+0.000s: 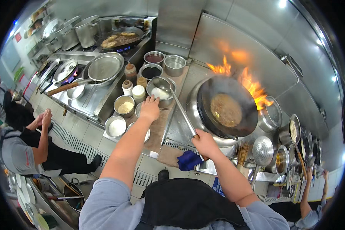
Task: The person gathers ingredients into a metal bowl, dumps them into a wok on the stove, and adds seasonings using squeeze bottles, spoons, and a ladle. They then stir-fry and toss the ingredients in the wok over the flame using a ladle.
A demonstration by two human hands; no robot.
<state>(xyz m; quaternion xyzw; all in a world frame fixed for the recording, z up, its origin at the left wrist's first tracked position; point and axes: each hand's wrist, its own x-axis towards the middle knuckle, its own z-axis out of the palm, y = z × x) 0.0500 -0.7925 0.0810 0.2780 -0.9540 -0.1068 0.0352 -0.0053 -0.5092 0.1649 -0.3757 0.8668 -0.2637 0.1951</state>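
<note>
My right hand (205, 143) grips the handle of a metal ladle (181, 110). The ladle's bowl rests within or just over a steel pot (172, 100) that holds something white. Palm down, my left hand (150, 108) reaches over the seasoning pots, fingers spread near that pot's front edge; whether it touches the rim is hard to tell. Part of a smaller pot is hidden under this hand. To the right, a black wok (202, 110) sits on a steel burner ring, with brown, bubbling liquid (225, 110) in it. Flames (253, 89) rise behind the wok.
Squeeze bottles (138, 93) and sauce pots (151, 71) crowd the left side. A dark blue cloth (189, 160) lies at the counter's front edge. Rightward are a bamboo brush (242, 153) and a perforated skimmer (263, 151). A co-worker (20, 149) stands left; another person's arms (306, 195) show far right.
</note>
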